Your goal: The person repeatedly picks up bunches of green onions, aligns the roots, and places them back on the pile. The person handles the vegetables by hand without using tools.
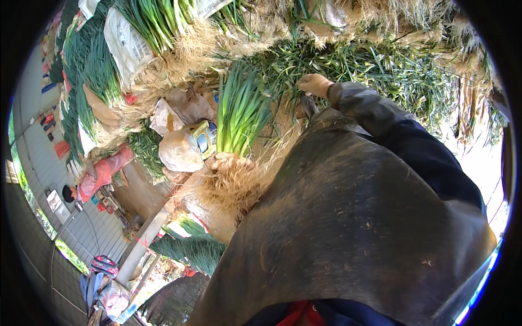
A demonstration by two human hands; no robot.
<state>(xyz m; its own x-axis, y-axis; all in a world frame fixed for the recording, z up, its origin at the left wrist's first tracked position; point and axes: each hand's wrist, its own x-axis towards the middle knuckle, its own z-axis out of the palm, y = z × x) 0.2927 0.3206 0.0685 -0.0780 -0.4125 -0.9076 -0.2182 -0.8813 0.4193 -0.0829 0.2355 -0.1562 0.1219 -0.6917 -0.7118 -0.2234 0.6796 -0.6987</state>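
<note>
My right hand reaches out past the brown, dirt-streaked apron with its fingers curled. It is over the edge of a heap of green leaf trimmings, close to the dark toe of a boot. Whether anything is between its fingers I cannot tell. To the left of the apron is a thick bundle of green onions. Its leaves point away from me, and its tangled pale roots lie against the apron's edge. My left hand is out of view.
Beside the bundle are a plastic-wrapped object and crumpled sacking. More green onions with roots are piled behind, by white printed sacks. A person in pink is at the left. A beam runs along the lower left.
</note>
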